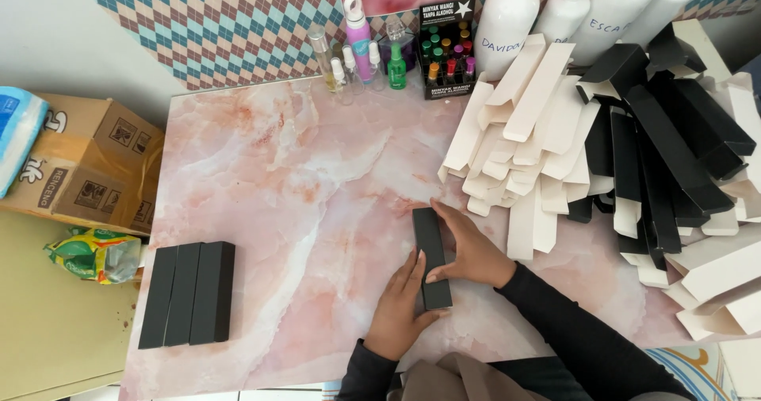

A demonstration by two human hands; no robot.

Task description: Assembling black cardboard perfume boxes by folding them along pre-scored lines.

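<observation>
A long, narrow black box [429, 246] lies on the pink marbled tabletop [317, 179], near the front edge. My left hand [399, 310] rests against its near left side with fingers along the box. My right hand [472, 249] lies over its right side, thumb and fingers pressing on it. Three finished black boxes [189, 293] lie side by side at the front left. Both sleeves are dark.
A heap of flat white and black box blanks [634, 147] covers the right side. Large white bottles [507, 21], small spray bottles [361, 48] and a rack of tiny coloured vials [446, 56] stand at the back. Cardboard boxes [87, 163] and a green packet [95, 254] sit left of the table.
</observation>
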